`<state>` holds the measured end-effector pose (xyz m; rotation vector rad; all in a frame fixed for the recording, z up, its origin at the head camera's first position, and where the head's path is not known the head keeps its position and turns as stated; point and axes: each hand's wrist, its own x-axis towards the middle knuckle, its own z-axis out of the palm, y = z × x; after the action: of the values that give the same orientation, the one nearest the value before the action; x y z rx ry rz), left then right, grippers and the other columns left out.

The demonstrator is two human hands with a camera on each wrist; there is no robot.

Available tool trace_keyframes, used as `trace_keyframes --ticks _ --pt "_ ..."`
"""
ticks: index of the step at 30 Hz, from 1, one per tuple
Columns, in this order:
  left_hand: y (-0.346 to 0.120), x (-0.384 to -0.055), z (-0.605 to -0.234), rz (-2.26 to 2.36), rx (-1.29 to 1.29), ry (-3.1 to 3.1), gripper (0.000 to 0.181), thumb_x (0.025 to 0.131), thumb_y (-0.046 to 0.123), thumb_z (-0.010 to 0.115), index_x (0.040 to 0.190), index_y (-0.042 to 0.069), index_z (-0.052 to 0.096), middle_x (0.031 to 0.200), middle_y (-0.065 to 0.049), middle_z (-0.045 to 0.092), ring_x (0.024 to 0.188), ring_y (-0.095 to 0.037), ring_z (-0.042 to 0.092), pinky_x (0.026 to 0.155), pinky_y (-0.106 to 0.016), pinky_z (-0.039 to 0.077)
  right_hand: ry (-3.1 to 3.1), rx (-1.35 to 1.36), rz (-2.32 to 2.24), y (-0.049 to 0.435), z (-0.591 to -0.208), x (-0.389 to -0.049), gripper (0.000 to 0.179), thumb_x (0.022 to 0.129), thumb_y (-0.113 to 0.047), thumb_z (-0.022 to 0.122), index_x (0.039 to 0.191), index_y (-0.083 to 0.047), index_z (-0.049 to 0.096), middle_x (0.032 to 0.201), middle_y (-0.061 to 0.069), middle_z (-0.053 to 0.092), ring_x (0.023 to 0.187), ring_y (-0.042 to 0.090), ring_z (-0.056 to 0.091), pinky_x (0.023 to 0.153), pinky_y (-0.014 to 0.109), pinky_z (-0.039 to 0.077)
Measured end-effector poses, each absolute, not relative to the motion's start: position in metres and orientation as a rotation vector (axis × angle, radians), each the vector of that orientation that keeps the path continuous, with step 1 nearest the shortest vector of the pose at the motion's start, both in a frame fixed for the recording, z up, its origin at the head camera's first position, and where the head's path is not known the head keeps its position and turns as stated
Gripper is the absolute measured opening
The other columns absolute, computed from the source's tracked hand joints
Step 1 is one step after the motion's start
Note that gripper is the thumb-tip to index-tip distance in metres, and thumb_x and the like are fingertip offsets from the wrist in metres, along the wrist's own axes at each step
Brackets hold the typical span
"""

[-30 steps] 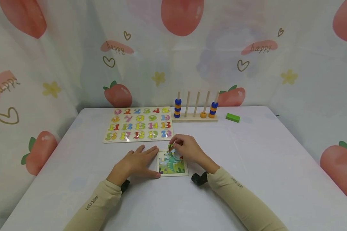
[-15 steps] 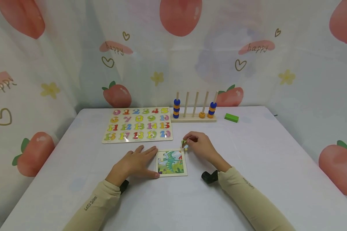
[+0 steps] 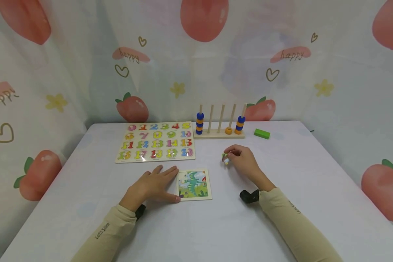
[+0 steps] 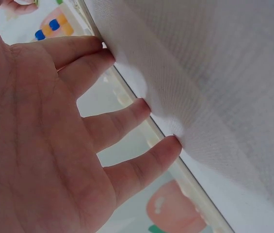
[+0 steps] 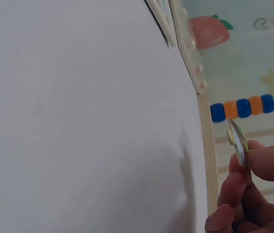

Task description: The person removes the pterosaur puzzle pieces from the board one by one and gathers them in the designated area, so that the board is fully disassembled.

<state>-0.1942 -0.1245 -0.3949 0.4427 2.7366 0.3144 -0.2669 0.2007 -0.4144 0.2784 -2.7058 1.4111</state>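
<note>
A small framed jigsaw puzzle [image 3: 194, 185] with a green dinosaur picture lies flat on the table in the head view. My left hand [image 3: 150, 186] rests palm down at its left side, fingers spread and straight, with the thumb and a fingertip at the frame's left edge. To the right of the puzzle and above the table, my right hand [image 3: 245, 163] pinches a puzzle piece [image 3: 225, 158] between thumb and fingers. The right wrist view shows that piece nearly edge-on at the fingertips.
Behind the puzzle lies a wooden number board [image 3: 157, 142] with colored numerals. A peg stand [image 3: 219, 136] with blue and orange beads adjoins its right side. Farther right is a green block [image 3: 262, 134]. A printed curtain [image 3: 167, 65] hangs behind the white table [image 3: 298, 174].
My right hand has moved from over the puzzle's top edge out to the right, carrying the pinched puzzle piece away from it. The left hand has stayed at the frame's left side.
</note>
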Motion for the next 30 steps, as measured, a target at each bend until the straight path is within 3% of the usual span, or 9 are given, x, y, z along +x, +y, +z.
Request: trace_keyframes --ticks 19,30 --pt "-0.125 -0.193 -0.393 0.299 0.456 2.742 0.106 0.084 0.061 0.086 0.168 0.017 0.037 0.174 -0.001 0.032 0.160 -0.042 0.021 0.123 -0.067 0.026 -2.792 0.038 1.257 0.269 -0.410 -0.292 0.026 0.109 -0.009 0.057 0.123 0.009 0.069 0.116 0.024 0.070 0.102 0.031 0.061 0.080 0.030 0.050" --pt "-0.125 -0.193 -0.393 0.302 0.458 2.742 0.107 0.084 0.062 0.085 0.169 0.018 0.037 0.175 0.000 0.031 0.160 -0.042 0.021 0.124 -0.067 0.025 -2.838 -0.010 1.152 0.292 -0.414 -0.302 0.024 0.106 -0.008 0.059 0.119 0.010 0.069 0.110 0.023 0.068 0.096 0.030 0.059 0.073 0.028 0.050"
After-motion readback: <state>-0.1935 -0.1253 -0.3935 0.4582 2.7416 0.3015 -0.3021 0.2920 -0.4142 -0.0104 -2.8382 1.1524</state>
